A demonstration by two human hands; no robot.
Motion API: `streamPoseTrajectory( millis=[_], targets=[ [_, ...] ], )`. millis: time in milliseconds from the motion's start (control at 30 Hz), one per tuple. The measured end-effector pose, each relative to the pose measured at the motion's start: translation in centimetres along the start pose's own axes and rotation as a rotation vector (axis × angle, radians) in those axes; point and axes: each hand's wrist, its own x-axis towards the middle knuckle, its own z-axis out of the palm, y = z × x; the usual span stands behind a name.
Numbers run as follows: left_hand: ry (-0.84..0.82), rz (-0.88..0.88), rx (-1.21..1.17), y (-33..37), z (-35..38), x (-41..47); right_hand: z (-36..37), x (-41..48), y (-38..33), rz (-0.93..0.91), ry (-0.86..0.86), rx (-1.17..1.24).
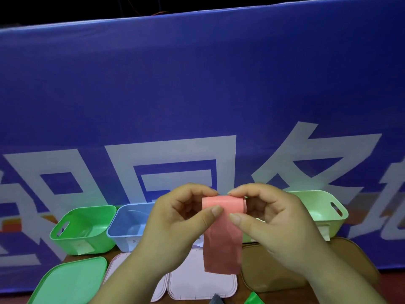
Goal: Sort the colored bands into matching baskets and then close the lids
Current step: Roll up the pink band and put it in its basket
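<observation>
Left hand (pixel 175 218) and right hand (pixel 276 216): fingers (pixel 210 216) pinch the pink band (pixel 222 240) at its top

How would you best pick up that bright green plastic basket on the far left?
Probably by the slot handle cut high in the left wall of the bright green plastic basket. Come from the left, fingers hooked through the slot: that side looks free, while the pale blue plastic basket crowds its right side.

Dim, soft focus, wide-angle bowing at edges.
</observation>
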Motion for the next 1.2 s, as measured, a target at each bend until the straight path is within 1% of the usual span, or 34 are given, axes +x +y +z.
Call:
streamPoseTrajectory(
  millis=[100,333,567,700,900,1200],
  targets=[
    [-0.006,0.0,0.018,0.1,0.0,-0.1,0.2,-0.1,0.0,-0.01,0.014,0.008],
    [-0.036,-0.012,0.025,0.2,-0.3,-0.2,0.3,-0.1,-0.4,0.028,0.011,0.096],
    [-0.057,0.055,0.084,-0.1,-0.7,-0.4,0.5,0.3,-1.0,0.101,0.024,0.12],
    [-0.049,0.046,0.035,0.2,-0.9,-0.5,0.5,0.4,-1.1,0.117,0.015,0.128],
    [-0.017,0.006,-0.047,0.6,-0.8,-0.8,0.6,0.3,-1.4,0.098,-0.019,0.094],
    [0.038,-0.003,-0.027,1.0,-0.6,-1.9,0.6,-1.0,-1.3,-0.017,-0.041,0.008]
  ],
)
